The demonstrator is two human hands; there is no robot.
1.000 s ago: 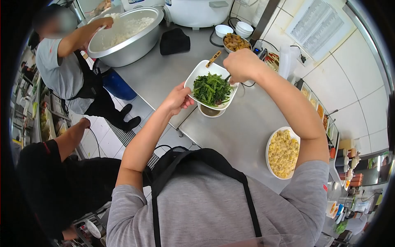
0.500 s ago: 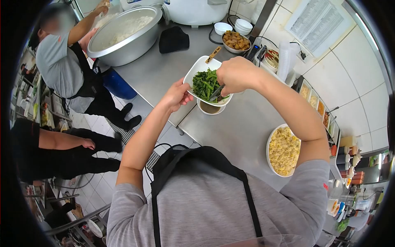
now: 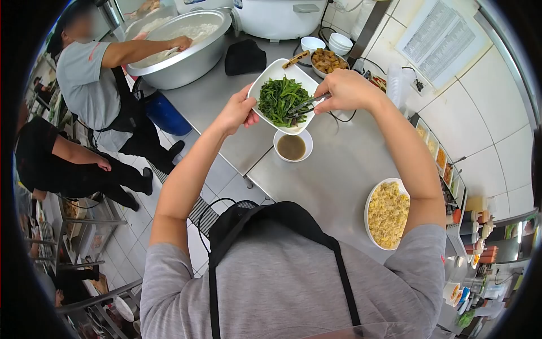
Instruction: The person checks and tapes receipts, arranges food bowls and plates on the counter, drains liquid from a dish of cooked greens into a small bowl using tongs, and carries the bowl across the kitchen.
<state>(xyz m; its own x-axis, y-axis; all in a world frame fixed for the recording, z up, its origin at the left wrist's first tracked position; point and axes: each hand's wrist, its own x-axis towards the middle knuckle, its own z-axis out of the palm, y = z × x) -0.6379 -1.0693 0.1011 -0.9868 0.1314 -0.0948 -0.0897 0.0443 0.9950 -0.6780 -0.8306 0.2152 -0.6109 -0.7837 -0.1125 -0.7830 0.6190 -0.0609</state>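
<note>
Gripping tongs (image 3: pixel 309 105), the right hand (image 3: pixel 345 90) has their tips among the greens (image 3: pixel 280 97), heaped in the white dish (image 3: pixel 306 81) that the left hand (image 3: pixel 240 110) clasps by its edge above the desk (image 3: pixel 339 164). The greens are already in the dish, the tongs not yet clear; the bowl (image 3: pixel 308 146) alongside shows only brown liquid (image 3: pixel 291 148).

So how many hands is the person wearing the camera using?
2. The left hand holds the side of the white bowl; the right hand holds tongs in the greens. Both are in view.
</note>
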